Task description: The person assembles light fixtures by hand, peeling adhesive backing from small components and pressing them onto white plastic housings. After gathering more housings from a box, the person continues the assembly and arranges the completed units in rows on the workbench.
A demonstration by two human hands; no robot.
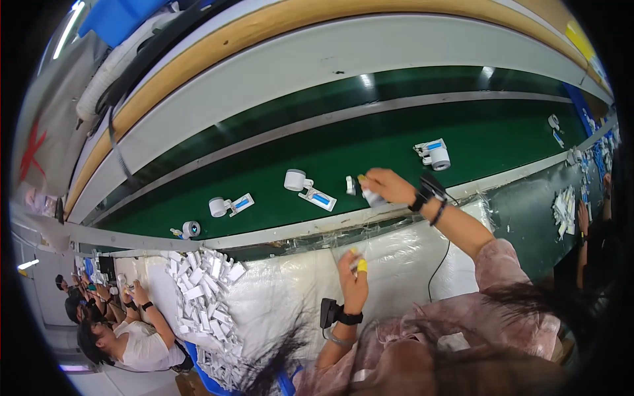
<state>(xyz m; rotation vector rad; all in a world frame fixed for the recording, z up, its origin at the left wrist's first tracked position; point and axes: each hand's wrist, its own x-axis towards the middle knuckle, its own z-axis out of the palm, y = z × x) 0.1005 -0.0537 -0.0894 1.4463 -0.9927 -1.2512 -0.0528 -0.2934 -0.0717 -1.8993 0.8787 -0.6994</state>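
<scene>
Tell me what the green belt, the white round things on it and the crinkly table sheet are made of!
The green belt: perhaps rubber or plastic; its surface looks flat and smooth. The white round things: probably hard plastic, smooth and evenly coloured. The crinkly table sheet: likely clear plastic film, since it wrinkles and shines.

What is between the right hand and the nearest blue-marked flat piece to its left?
In the head view, a small white piece sits on the green belt between the right hand and that flat piece.

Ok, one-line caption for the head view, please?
Right hand over a green belt carrying white parts; left hand over a plastic-covered bench near a heap of small white pieces.
</scene>
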